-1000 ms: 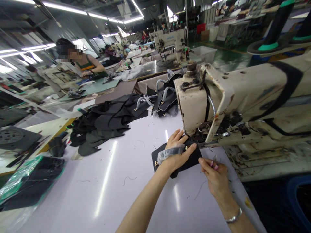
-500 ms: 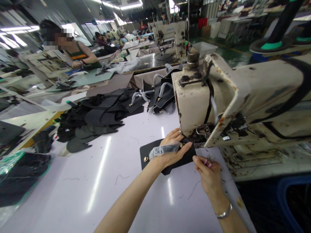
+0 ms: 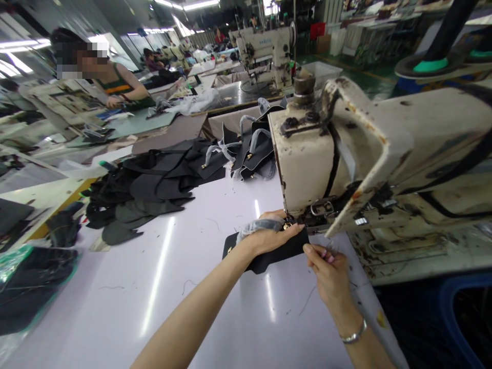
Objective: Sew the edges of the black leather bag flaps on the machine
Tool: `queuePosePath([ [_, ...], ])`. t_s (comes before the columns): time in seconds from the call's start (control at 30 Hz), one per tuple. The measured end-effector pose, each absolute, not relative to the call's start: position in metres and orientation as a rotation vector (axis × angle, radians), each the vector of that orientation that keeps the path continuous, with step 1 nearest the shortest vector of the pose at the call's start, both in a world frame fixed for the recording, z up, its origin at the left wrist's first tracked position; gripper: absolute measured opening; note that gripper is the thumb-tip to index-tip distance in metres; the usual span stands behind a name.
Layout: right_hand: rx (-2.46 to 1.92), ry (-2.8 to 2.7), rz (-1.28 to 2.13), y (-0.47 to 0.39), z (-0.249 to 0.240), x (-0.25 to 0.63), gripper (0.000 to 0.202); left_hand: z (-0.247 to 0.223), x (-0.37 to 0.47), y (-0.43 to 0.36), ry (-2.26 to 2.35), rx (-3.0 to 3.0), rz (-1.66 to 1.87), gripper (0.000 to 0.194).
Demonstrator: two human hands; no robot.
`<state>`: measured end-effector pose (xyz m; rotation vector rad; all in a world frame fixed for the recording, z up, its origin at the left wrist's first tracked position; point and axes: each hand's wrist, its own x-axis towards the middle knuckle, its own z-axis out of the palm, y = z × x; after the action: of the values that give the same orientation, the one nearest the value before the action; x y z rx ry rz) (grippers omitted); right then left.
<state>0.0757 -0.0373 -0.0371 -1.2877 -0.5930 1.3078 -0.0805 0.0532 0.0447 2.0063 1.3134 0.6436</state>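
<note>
A black bag panel (image 3: 277, 258) lies under the sewing machine's head (image 3: 307, 159), with a plastic-wrapped handle (image 3: 259, 225) and gold fittings on it. Across the panel rests my left hand (image 3: 269, 240), its thumb stretched towards the needle area and its fingers beyond the handle, partly hidden. My right hand (image 3: 326, 264) pinches the panel's near right edge between thumb and finger. Something small with pink parts (image 3: 327, 255) shows among its curled fingers; its kind is unclear. The needle and presser foot are mostly hidden.
Dark cut pieces (image 3: 154, 184) are heaped at the left back of the white table (image 3: 215, 318). Finished-looking black panels with wrapped handles (image 3: 253, 148) lie behind the machine head. A plastic-wrapped bundle (image 3: 34, 287) is far left. Another person (image 3: 119, 84) sits at a bench beyond.
The panel's left part has tilted slightly, and my left hand has rolled so that its fingers show less. My right hand stays at the panel's edge. The view has shifted slightly.
</note>
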Motion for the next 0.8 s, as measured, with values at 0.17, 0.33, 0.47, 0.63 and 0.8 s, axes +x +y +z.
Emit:
queuePosePath([
  [0.17, -1.293, -0.597, 1.305, -0.037, -0.039, 0.075, 0.049, 0.035, -0.084, 0.059, 1.201, 1.926, 0.783, 0.015],
  [0.33, -1.272, -0.596, 1.312, -0.035, -0.041, 0.075, 0.049, 0.034, -0.084, 0.066, 1.156, 1.743, 0.771, 0.026],
  [0.47, -1.26, -0.559, 1.319, -0.032, -0.039, 0.074, 0.047, 0.034, -0.085, 0.07, 1.252, 1.588, 0.655, 0.034],
  [0.63, -1.236, -0.566, 1.32, -0.027, -0.034, 0.073, 0.05, 0.033, -0.088, 0.074, 1.174, 1.625, 0.624, 0.029],
  [0.8, -1.229, -0.547, 1.332, -0.021, -0.031, 0.069, 0.049, 0.038, -0.088, 0.08, 1.118, 1.717, 0.721, 0.026],
])
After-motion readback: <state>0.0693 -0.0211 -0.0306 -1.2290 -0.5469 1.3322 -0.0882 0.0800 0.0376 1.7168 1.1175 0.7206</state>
